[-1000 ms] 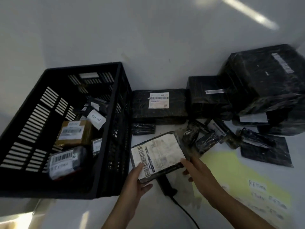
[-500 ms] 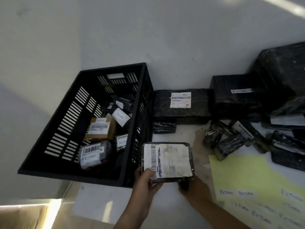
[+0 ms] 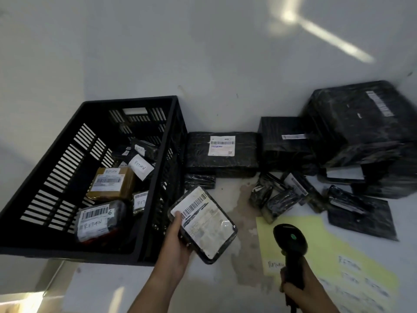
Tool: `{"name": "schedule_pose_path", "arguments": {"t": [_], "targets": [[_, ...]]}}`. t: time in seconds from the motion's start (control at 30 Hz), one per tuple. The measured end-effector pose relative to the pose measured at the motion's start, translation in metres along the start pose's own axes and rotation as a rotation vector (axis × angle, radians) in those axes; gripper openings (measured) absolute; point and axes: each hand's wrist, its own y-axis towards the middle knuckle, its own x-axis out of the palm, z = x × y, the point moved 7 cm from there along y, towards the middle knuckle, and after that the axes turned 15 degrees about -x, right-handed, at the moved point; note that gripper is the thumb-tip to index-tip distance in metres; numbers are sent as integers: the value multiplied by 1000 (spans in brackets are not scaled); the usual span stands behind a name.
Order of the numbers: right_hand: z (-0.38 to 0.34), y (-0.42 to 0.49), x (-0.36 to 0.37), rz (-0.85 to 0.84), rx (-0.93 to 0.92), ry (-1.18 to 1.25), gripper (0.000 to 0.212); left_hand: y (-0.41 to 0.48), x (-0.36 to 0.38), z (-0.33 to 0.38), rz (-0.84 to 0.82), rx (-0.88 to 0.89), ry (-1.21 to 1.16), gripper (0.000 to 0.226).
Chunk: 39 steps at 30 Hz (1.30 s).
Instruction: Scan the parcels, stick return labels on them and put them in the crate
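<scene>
The left hand (image 3: pixel 178 242) grasps a flat black parcel (image 3: pixel 203 224) by its near edge. The thumb lies over a corner of the white shipping label, and the barcode is tilted face up. The right hand (image 3: pixel 300 288) is wrapped round the handle of a black scanner (image 3: pixel 290 239), whose head (a green light shows on its back) points forward and hangs near the parcel without touching it. Held this way, the barcode seems to be offered to the scanner, so I judge the scan to be the step in hand. No RETURN label shows on this parcel yet. The parcel hangs above the pale surface (image 3: pixel 225 290), just beside the near right corner of the black crate (image 3: pixel 126 101). The crate already holds several parcels marked RETURN, among them a brown parcel (image 3: pixel 110 184). The yellow sheet (image 3: pixel 327 256) of handwritten return labels lies under and to the right of the scanner, probably so one can be peeled without reaching far. The black-wrapped parcels (image 3: pixel 361 132) stacked against the wall sit apart from the crate, which likely keeps waiting work separate from finished.
</scene>
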Motion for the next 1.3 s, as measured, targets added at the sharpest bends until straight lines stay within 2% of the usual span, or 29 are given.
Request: {"name": "schedule_pose_path", "arguments": {"t": [0.07, 0.13, 0.2, 0.23, 0.33, 0.43, 0.67, 0.77, 0.83, 0.93, 1.2, 1.3], "targets": [[-13, -16, -10, 88, -78, 40, 41, 4, 5, -3, 20, -8, 28, 49], [-28, -25, -4, 107, -75, 186, 53, 5, 14, -7, 22, -15, 47, 50], [-56, -22, 0, 114, -83, 290, 38, 4, 24, -12, 29, -9, 58, 53], [-72, -19, 1, 106, -124, 296, 27, 3, 28, -15, 35, 1, 63, 56], [-110, -19, 11, -57, -295, 271, 19, 4, 36, -21, 59, 41, 86, 75], [-125, -19, 17, -93, -371, 250, 24, 7, 42, -24, 56, 52, 113, 85], [-133, -16, 20, -99, -436, 201, 23, 4, 53, -19, -43, 42, 143, 78], [-136, -15, 19, -74, -476, 150, 34, 7, 54, -16, -50, 41, 146, 77], [-136, -14, 20, -82, -460, 153, 27, 9, 55, -13, -52, 39, 143, 77], [-135, -13, 20, -71, -462, 155, 28, 14, 56, -11, -60, 34, 149, 76], [-122, -9, 18, -16, -444, 199, 57, 23, 61, -8, -94, 29, 182, 78], [-127, -12, 16, -23, -449, 161, 41, 26, 61, -7, -95, 23, 180, 79]]}}
